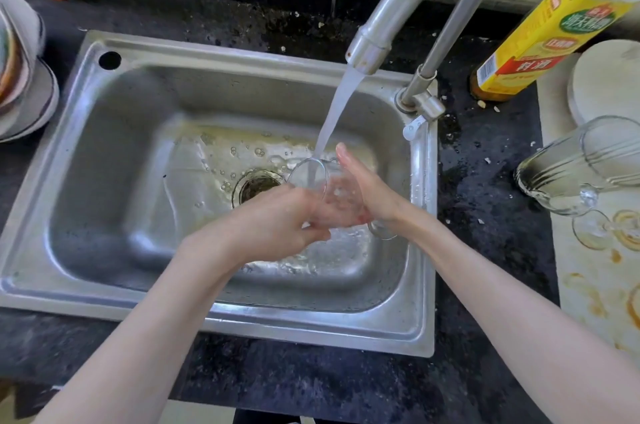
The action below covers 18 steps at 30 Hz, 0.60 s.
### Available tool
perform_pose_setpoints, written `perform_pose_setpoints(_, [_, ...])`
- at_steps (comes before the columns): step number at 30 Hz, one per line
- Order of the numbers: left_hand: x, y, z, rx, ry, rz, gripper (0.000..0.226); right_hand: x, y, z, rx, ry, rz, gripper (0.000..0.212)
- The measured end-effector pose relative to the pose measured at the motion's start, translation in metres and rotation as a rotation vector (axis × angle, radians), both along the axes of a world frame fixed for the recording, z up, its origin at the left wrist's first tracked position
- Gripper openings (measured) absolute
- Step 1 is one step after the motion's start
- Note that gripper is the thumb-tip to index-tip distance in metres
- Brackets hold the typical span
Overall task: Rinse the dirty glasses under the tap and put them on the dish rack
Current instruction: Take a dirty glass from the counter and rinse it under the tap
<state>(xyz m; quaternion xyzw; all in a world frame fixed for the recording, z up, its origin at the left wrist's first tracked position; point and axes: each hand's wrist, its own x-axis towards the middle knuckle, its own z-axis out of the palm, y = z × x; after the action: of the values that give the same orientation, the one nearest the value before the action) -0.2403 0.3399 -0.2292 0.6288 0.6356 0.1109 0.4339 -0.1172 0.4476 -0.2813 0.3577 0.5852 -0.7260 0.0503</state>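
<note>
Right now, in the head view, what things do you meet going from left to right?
Stacked bowls → drain → left hand → glass under the water → right hand → tap base → yellow bottle → lying glasses.

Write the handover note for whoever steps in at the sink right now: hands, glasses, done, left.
Left hand grips the stemmed glass being rinsed; right hand cups its far side, fingers straight.
The glass is tilted, mouth towards the stream from the tap, over the sink.
Two more glasses lie on the counter to the right.
Done: rinsing of this glass is under way.
Left: finish it, rack it, then handle the others. No dish rack is clearly in view.
</note>
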Motion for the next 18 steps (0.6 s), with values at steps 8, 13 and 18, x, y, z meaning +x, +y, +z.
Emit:
perform_pose_setpoints(8, [0.009, -0.002, -0.019, 0.263, -0.010, 0.524, 0.017, 0.010, -0.020, -0.003, 0.332, 0.065, -0.169, 0.062])
perform_pose_setpoints(13, [0.008, 0.006, -0.004, 0.034, 0.085, 0.039, 0.029, 0.002, -0.001, -0.006, 0.060, -0.040, -0.006, 0.082])
perform_pose_setpoints(18, [0.004, 0.006, -0.004, 0.097, -0.050, 0.424, 0.015, 0.008, -0.004, -0.003, 0.029, -0.020, -0.037, 0.063])
